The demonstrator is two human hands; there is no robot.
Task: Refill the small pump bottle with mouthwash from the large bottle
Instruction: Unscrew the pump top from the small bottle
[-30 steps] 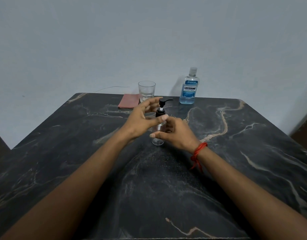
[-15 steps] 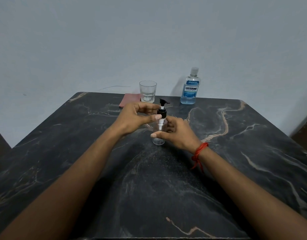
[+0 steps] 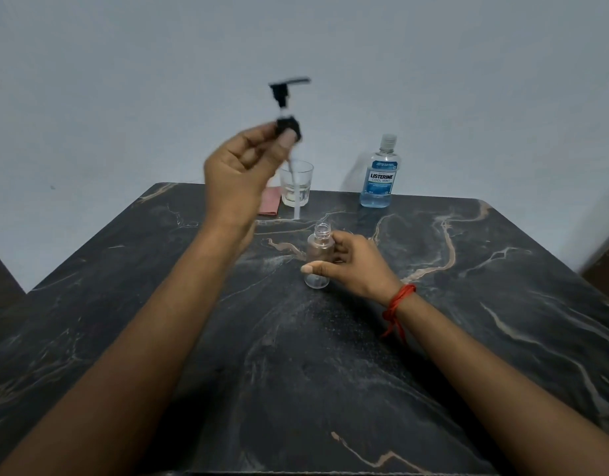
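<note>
left hand (image 3: 241, 166): fingers pinch pump (image 3: 288, 127), raised so its tube clears | right hand (image 3: 354, 261): fingers curl round open bottle (image 3: 318, 257) on table (image 3: 502, 338), steadying it | mouthwash (image 3: 378, 176) capped, at far edge

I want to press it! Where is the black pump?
In the head view, the pump is up in the air, left of middle, pinched by the left hand, with its tube hanging down in front of the glass.
</note>
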